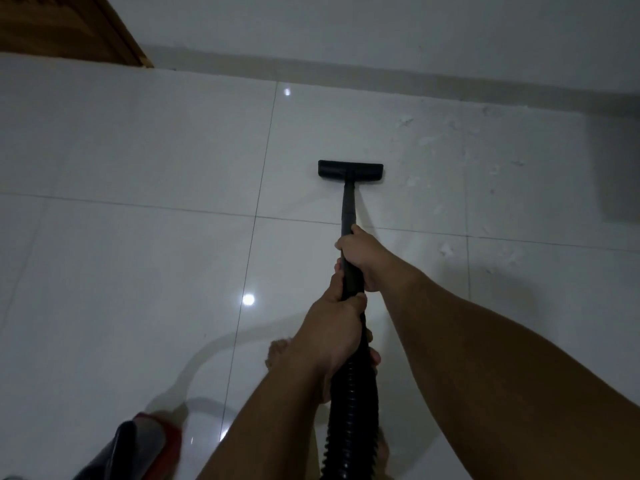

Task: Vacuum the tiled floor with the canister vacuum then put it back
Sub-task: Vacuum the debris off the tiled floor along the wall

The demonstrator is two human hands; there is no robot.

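Note:
A black vacuum wand [347,206] runs from my hands out to a flat black floor nozzle [350,170] resting on the white tiled floor [138,237]. My right hand [363,256] grips the wand higher up, nearer the nozzle. My left hand [330,327] grips it just behind, where the ribbed black hose [351,410] joins. The hose drops down to the bottom edge. The red and black canister [138,448] sits at the bottom left, partly cut off.
White scraps of debris [446,249] lie scattered on the tiles to the right of the nozzle, up to the wall base [381,69]. A wooden door [69,26] is at the top left. My bare foot [278,355] shows beneath my left hand.

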